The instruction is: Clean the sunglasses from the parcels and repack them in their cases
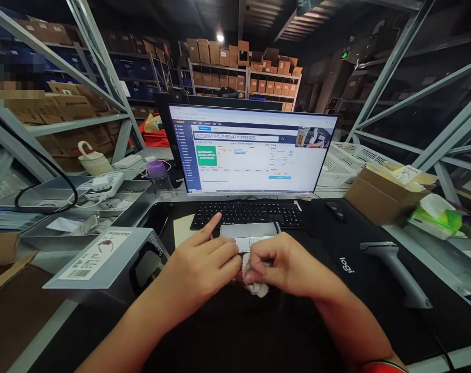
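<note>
Both my hands meet over the black desk mat (336, 248) just in front of the black keyboard (251, 213). My left hand (204, 264) has its index finger stretched toward the keyboard while the other fingers pinch a small white label (246, 242). My right hand (285, 267) is closed around a crumpled white paper (256, 287). A flat silver-grey bag (248, 230) lies under the label, against the keyboard's front edge. The monitor (251, 150) behind shows a form with a green box.
A grey handheld scanner (398, 274) lies on the mat at right, a black mouse (335, 210) beyond it. A grey boxed item (103, 256) sits at left beside metal trays (64, 207). An open cardboard box (383, 194) and a white basket (344, 163) stand at right.
</note>
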### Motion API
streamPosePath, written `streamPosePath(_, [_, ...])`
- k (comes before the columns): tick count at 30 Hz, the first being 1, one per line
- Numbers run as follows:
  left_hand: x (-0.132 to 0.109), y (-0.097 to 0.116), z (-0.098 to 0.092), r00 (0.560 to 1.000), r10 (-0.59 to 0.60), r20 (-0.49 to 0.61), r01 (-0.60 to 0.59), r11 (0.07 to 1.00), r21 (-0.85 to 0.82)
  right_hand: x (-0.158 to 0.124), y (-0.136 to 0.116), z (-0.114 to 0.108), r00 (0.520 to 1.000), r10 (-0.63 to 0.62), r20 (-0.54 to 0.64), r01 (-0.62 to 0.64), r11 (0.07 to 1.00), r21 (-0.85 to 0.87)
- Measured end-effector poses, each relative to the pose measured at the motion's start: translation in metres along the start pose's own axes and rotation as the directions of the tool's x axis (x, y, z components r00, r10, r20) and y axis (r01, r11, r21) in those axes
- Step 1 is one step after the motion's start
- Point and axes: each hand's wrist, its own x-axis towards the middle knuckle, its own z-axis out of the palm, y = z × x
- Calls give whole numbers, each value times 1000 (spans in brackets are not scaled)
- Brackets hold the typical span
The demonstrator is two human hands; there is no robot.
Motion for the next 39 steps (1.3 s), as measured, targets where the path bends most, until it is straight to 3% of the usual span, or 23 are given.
streamPosePath(3, [0, 2, -6, 999, -28, -27, 27, 999, -45, -6, -4, -33, 978, 77, 194, -103, 986, 131])
streamPosePath(6, [0, 6, -2, 999, -21, 34, 23, 997, -69, -7, -5, -38, 957, 115, 265, -163, 973, 165])
streamPosePath(8, [1, 8, 4, 998, 0, 65, 3, 999, -49, -3, -4, -22, 974, 119, 192, -138, 986, 90])
streamPosePath(11, [1, 10, 13, 998, 36, 54, -36, 999, 1, 4, -2, 7, 991, 121, -49, -124, 990, -66])
streamPosePath(13, [2, 9, 15, 999, 41, 28, -41, 999, 5, 5, -1, 13, 987, 125, -102, -131, 990, -55])
streamPosePath(16, [2, 6, 6, 1000, 20, -15, -20, 999, -36, 2, 0, -4, 995, 76, 65, -77, 997, 12])
streamPosePath(19, [3, 2, -7, 1000, -3, -28, 1, 996, -94, -3, 0, -36, 967, 67, 247, -96, 990, 107])
streamPosePath(23, [2, 0, -14, 1000, -14, -1, 14, 989, -151, -3, 2, -53, 947, 58, 315, -124, 973, 196])
streamPosePath(26, [1, 1, -10, 999, -23, 28, 27, 987, -157, -2, -1, -36, 966, 95, 241, -129, 983, 130])
streamPosePath(30, [1, 2, 2, 999, -13, 44, 20, 987, -159, -4, -7, 8, 994, 111, -12, -112, 994, -10])
streamPosePath(33, [2, 2, 6, 1000, 16, 12, -14, 990, -137, -2, -7, 20, 986, 99, -131, -107, 993, -54])
streamPosePath(39, [0, 0, -4, 999, -34, -3, 32, 983, -180, 1, 4, -31, 978, 18, 206, -56, 982, 179])
